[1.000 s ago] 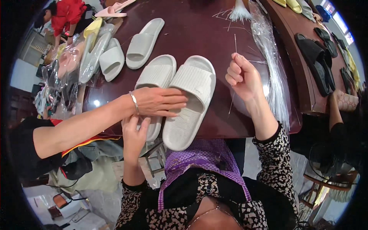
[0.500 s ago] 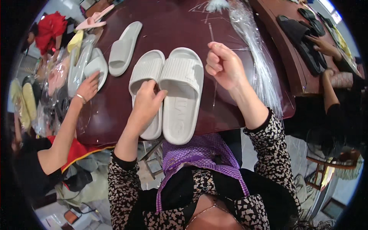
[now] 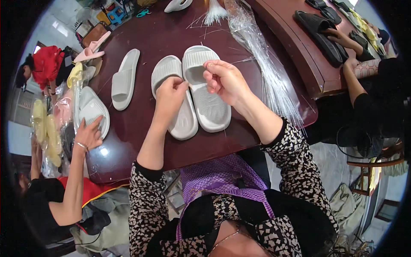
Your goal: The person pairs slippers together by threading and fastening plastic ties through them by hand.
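Observation:
Two pale grey slide slippers lie side by side on the dark red-brown table. My left hand lies on the left slipper, its fingertips pinching the inner edge of the strap. My right hand is at the strap of the right slipper, thumb and fingers closed on a thin clear plastic strand that trails off to the right. Both hands meet where the two straps touch.
A third grey slipper lies to the left. A bundle of clear plastic strands runs along the right. A co-worker's hand rests on a bagged slipper at the left edge. Another person handles black slippers on a second table.
The co-worker's hand has left the pair and gone to the bagged slipper at the left. My right hand has come down to the right slipper's strap. My left hand has slid up to the straps.

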Demonstrator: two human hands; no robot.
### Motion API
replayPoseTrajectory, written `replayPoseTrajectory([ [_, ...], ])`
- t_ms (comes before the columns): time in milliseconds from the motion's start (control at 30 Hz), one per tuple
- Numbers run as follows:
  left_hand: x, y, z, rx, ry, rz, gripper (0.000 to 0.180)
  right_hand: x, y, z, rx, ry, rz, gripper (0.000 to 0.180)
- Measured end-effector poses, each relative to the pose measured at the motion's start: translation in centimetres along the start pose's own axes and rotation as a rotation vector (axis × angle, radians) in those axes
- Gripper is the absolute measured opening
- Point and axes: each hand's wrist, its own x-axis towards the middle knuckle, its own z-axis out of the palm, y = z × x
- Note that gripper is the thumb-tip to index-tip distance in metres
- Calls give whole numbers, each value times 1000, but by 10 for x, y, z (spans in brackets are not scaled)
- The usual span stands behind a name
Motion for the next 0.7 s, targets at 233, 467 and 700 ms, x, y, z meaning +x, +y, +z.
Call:
replayPoseTrajectory([
  [233,-46,51,23,-889,-254,-312,23,-2,-6,5,43,1,-25,11],
  [467,-56,40,13,-1238,-539,-464,18,-2,-17,4,-54,-15,-188,13],
  [700,-74,62,-39,-674,-362,-322,10,-5,-28,-4,-189,2,-430,13],
])
